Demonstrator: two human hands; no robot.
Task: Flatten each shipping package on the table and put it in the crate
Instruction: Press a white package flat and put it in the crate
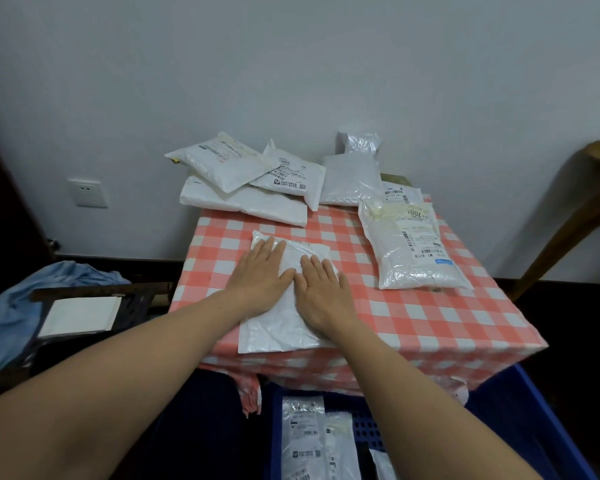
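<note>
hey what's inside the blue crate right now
Flattened white packages with printed labels lie in the blue crate. The table and a forearm hide part of it, so more may be there.

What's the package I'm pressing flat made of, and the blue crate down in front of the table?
Package: apparently thin white plastic film, glossy; it crinkles and catches the light. Any padding inside cannot be told. Crate: seemingly rigid blue plastic, fairly matte, with a moulded grid of holes.
</note>
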